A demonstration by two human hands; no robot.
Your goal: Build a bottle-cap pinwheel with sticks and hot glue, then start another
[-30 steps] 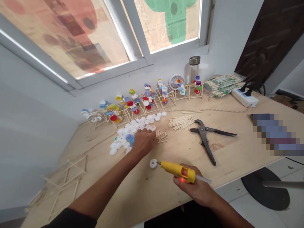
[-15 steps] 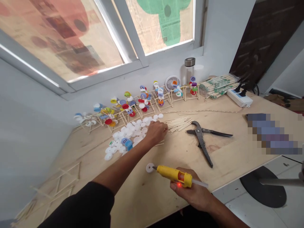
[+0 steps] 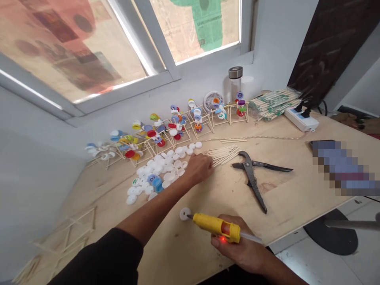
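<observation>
My right hand is wrapped round a yellow glue gun with a red light glowing and a clear glue stick poking out of its back. The gun's nozzle points at a white bottle cap with a hole in its middle, flat on the table; whether they touch I cannot tell. Reaching forward, my left hand rests its curled fingers at the near-left end of a pile of thin wooden sticks. What those fingers hold, if anything, is hidden. Left of it lie many white caps and a few blue ones.
Black pliers lie open right of the sticks. Stick frames with coloured caps line the wall, near a small fan and a bottle. Bagged sticks, a power strip and a phone are rightward.
My left hand has shifted slightly right and down beside the stick pile, and a few sticks seen below it earlier no longer show. The glue gun stays by the cap. The view has shifted slightly.
</observation>
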